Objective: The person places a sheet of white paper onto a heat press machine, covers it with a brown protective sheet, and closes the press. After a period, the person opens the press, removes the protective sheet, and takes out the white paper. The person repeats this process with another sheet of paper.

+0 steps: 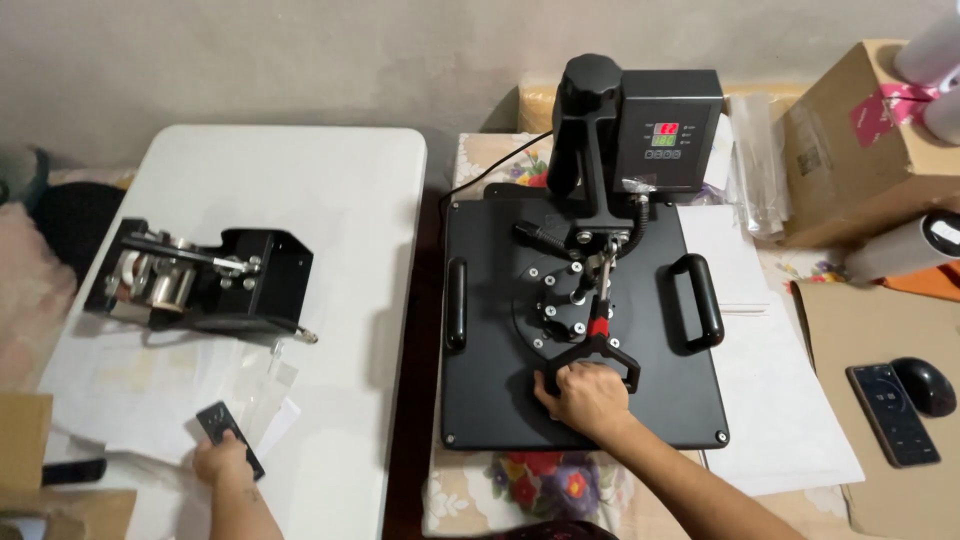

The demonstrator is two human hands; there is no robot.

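Nearest the head camera, the right hand [590, 398] had its fingers wrapped around the black looped handle [598, 357] of the heat press [585, 330], a firm closed grasp at the near middle of the press's flat black top plate. That press took up most of the flower-patterned table [470, 490], its near edge close to the table's front edge, with two black side grips [696, 300] at the plate's left and right edges. At the press's far side rose the black control box [668, 130] with a small lit display showing red and green digits. On the white table [340, 230] to the left, the left hand [222, 462] lay near the front edge, fingers closed on a small black remote-like device [228, 432] which rested over loose white sheets [130, 395]. Further back, toward that table's left edge, sat a smaller black press attachment [205, 280] with metal rollers showing at its left end. Toward the right edge of the patterned table, white paper sheets [780, 400] spread out from under the heat press. A dark phone [893, 413] and a black mouse [924, 385] lay side by side on a brown cardboard sheet [880, 330] at the far right. A cardboard box [860, 140] stood at the far right corner, just beside the control box.
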